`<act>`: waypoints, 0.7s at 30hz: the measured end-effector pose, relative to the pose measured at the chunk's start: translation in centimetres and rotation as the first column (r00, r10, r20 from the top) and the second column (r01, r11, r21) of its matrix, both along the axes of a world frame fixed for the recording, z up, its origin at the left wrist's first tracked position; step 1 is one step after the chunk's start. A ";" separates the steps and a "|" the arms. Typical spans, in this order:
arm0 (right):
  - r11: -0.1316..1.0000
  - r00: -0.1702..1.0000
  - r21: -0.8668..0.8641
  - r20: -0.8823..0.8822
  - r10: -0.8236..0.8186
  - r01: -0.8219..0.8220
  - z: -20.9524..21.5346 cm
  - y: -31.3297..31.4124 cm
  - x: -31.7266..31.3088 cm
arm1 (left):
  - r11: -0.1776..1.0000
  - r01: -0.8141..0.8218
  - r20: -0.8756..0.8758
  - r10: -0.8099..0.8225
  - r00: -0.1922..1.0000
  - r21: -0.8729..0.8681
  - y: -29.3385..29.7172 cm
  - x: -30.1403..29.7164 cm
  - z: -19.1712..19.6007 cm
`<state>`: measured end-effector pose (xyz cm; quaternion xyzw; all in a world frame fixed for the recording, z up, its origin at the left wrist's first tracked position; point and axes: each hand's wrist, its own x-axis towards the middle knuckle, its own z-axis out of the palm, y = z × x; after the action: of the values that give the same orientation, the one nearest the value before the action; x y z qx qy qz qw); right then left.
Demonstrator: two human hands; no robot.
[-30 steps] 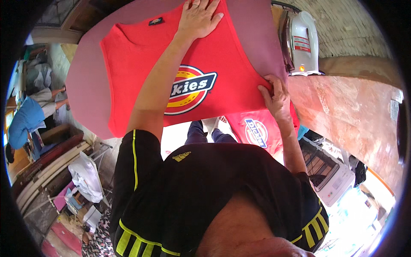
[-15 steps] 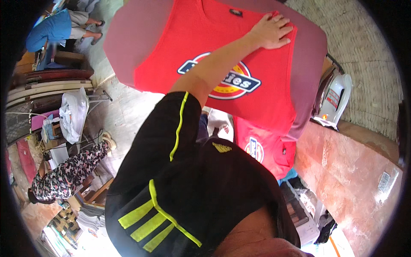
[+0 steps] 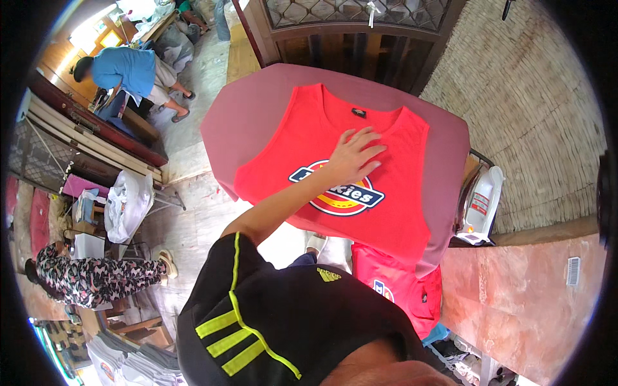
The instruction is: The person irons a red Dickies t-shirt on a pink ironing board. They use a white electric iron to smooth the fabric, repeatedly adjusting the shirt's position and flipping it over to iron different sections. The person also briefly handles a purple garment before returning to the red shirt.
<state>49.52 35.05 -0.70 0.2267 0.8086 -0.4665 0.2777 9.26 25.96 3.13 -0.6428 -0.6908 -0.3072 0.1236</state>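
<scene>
My left hand (image 3: pixel 355 156) is over the chest of a red sleeveless shirt (image 3: pixel 399 174), its fingers spread and holding nothing. Whether the palm presses on the cloth or hovers just above is hard to tell. The shirt lies flat, neckline away from me, on an ironing table (image 3: pixel 225 135) covered in mauve cloth. My forearm crosses part of the round printed emblem (image 3: pixel 338 196) on its front. An iron (image 3: pixel 479 202), white with a small lit lamp, rests at the table's right edge. No part of my right hand shows.
Another red shirt (image 3: pixel 402 296) with a print lies below the table's near edge. Beyond the table stands a metal grille door (image 3: pixel 360 16). To the left, one person in blue (image 3: pixel 132 71) bends over a bench and another wears patterned clothes (image 3: pixel 103 276). Stacked grey garments (image 3: pixel 132 360) are at lower left.
My left hand has drawn back from the shirt's far right shoulder to below its neckline. The view has shifted, so the whole table and the grille door beyond it now show.
</scene>
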 end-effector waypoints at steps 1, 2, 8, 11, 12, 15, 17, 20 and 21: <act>1.000 1.000 0.001 -0.005 0.002 -0.002 0.0 0.0 -0.1 | 0.998 -0.040 0.025 0.041 0.999 -0.038 -2.5 0.3 0.1; 1.000 1.000 0.007 -0.011 0.001 -0.001 0.0 0.0 -0.2 | 0.995 -0.075 0.046 0.079 0.996 -0.072 -4.5 0.7 0.2; 1.000 1.000 -0.011 0.000 0.013 -0.013 0.1 -0.8 -1.1 | 0.972 -0.143 0.204 0.181 0.962 -0.186 -12.6 3.3 1.4; 0.999 0.999 -0.022 0.030 0.036 -0.035 0.3 -1.3 -1.9 | 0.954 0.152 0.513 0.002 0.859 -0.259 -15.9 3.5 3.6; 0.999 0.998 -0.023 0.043 0.038 -0.037 0.3 -1.5 -2.0 | 0.893 0.286 0.560 -0.047 0.827 -0.348 -17.1 2.8 4.8; 0.997 0.995 -0.035 0.071 0.069 -0.067 0.6 -2.0 -3.5 | 0.619 0.583 0.628 -0.178 0.757 -0.527 -23.2 0.0 9.1; 0.998 0.994 -0.038 0.086 0.061 -0.058 0.9 -2.6 -4.0 | 0.222 0.612 0.636 0.051 0.770 -0.759 -25.3 -1.1 14.8; 1.000 0.991 -0.001 0.134 -0.015 0.015 1.4 -3.2 -3.9 | -0.066 0.879 0.881 -0.059 0.470 -0.473 -25.4 -4.6 14.7; 1.000 0.991 -0.005 0.134 0.002 -0.001 1.7 -3.1 -4.4 | -0.075 0.899 0.902 -0.042 0.430 -0.432 -26.3 -5.0 13.8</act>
<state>45.10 31.92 1.00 0.2563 0.7872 -0.4518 0.3324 4.29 -0.30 16.93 -0.6215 -0.3751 -0.0308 -0.6871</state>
